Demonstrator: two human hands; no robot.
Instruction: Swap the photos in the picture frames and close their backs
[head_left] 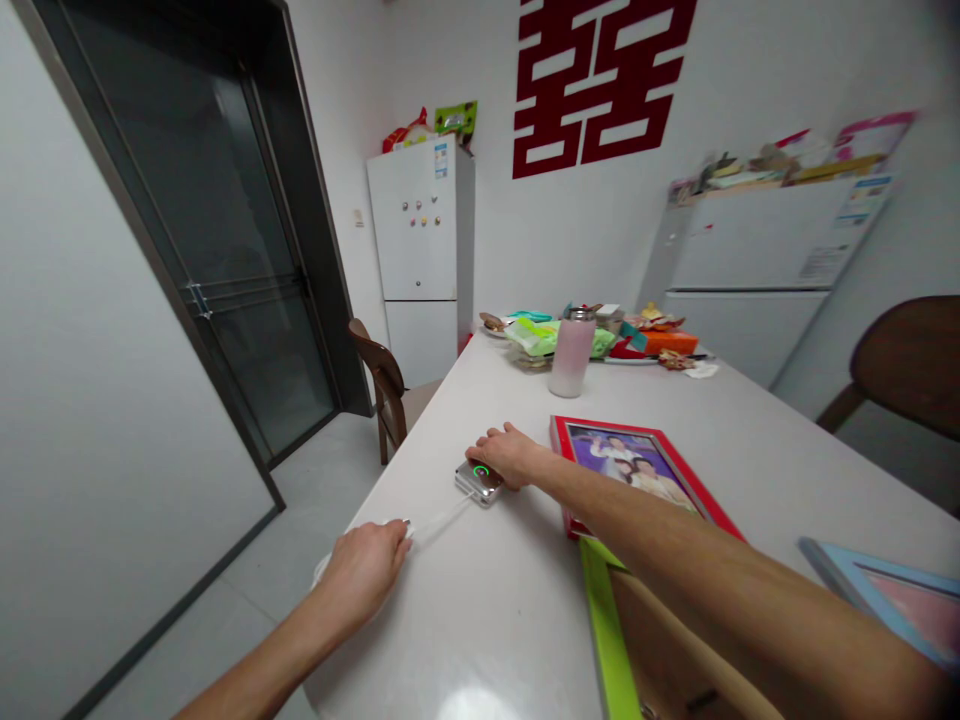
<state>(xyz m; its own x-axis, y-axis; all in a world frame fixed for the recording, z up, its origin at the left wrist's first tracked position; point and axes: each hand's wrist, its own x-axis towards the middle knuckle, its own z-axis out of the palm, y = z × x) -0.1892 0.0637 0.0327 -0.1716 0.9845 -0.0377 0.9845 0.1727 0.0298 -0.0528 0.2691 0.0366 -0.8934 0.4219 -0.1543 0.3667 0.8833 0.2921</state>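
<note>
Just left of the red picture frame (637, 470), the power bank (480, 481) lies on the bench (487, 620), right hand (508, 452) fingers curled over it. Its cable (439, 520) runs away from the frame to the left hand (365, 570), whose fingers are closed together on its end.

we have one view, from the head. it looks forward and down along the desk (510, 610) to the far wall (495, 230). the left grip (364, 575) and right grip (510, 455) are close.

Red frame (651, 434), green frame (604, 630), pink bottle (571, 353), white table (480, 610).
</note>
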